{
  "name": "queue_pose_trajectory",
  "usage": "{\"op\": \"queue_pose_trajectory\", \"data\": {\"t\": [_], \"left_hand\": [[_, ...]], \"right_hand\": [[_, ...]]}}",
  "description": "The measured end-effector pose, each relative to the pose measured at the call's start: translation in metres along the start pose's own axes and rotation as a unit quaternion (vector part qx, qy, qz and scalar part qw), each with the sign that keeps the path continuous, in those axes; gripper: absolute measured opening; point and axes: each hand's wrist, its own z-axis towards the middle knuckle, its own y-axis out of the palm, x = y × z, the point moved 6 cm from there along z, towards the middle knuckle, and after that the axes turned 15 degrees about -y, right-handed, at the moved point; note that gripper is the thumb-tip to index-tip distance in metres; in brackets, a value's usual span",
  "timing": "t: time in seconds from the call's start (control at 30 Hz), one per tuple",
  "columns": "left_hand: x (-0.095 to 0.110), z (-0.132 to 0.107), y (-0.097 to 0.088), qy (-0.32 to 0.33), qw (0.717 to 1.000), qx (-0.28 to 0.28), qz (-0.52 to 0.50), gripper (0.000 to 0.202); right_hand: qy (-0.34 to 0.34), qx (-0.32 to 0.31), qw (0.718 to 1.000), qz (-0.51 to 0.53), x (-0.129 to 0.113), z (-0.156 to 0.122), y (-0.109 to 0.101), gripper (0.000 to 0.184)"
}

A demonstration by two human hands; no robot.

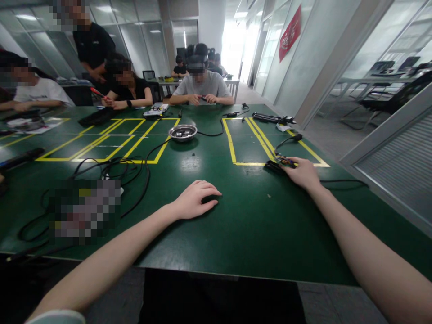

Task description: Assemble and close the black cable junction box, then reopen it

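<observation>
My left hand rests on the green table. Its thumb and fingers are apart, and nothing is in it. Farther out on the right, my right hand has its fingers closed on a dark part with small coloured wires. Just left of those fingertips is a black elongated casing, low at the table surface. Whether the casing and the wired part are joined is too small to tell. A black plug with a cord lies just beyond my right hand.
A metal bowl with small metal parts stands mid-table. Coiled black cables and a blurred-out item lie at left. Yellow tape marks rectangles. A black tool-like object lies far right. Several people sit beyond; one person faces me.
</observation>
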Motion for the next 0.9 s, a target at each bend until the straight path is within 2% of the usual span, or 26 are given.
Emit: {"op": "queue_pose_trajectory", "data": {"t": [0.07, 0.13, 0.23, 0.3, 0.33, 0.4, 0.47, 0.57, 0.7, 0.9], "left_hand": [[0.001, 0.000, -0.001, 0.001, 1.000, 0.006, -0.002, 0.023], [0.003, -0.001, -0.004, 0.005, 1.000, 0.026, -0.011, 0.028], [0.008, -0.004, -0.014, 0.020, 0.997, 0.073, -0.036, 0.038], [0.013, -0.005, -0.017, 0.040, 0.995, 0.076, -0.051, 0.035], [0.016, -0.006, -0.016, 0.051, 0.995, 0.064, -0.057, 0.031], [0.019, -0.007, -0.011, 0.066, 0.996, 0.024, -0.060, 0.032], [0.019, -0.008, -0.005, 0.059, 0.997, -0.010, -0.054, 0.037], [0.013, -0.008, 0.002, 0.017, 0.998, -0.028, -0.044, 0.034], [0.008, -0.009, 0.002, -0.011, 0.999, -0.027, -0.036, 0.027], [0.005, -0.008, -0.002, -0.014, 0.999, -0.011, -0.032, 0.023]], "right_hand": [[-0.045, -0.059, 0.995, 0.065, -0.035, -0.003, 0.014, 0.030], [-0.148, -0.119, 0.968, 0.164, -0.088, -0.013, 0.026, 0.027], [-0.295, -0.189, 0.893, 0.284, -0.166, -0.040, 0.031, 0.024], [-0.362, -0.221, 0.844, 0.328, -0.203, -0.059, 0.029, 0.021], [-0.384, -0.229, 0.828, 0.338, -0.214, -0.066, 0.027, 0.020], [-0.409, -0.233, 0.813, 0.342, -0.226, -0.074, 0.025, 0.018], [-0.413, -0.231, 0.816, 0.331, -0.226, -0.076, 0.026, 0.018], [-0.407, -0.235, 0.828, 0.305, -0.218, -0.075, 0.030, 0.017], [-0.411, -0.230, 0.839, 0.272, -0.216, -0.074, 0.031, 0.018], [-0.428, -0.230, 0.849, 0.206, -0.218, -0.069, 0.025, 0.037]]}}
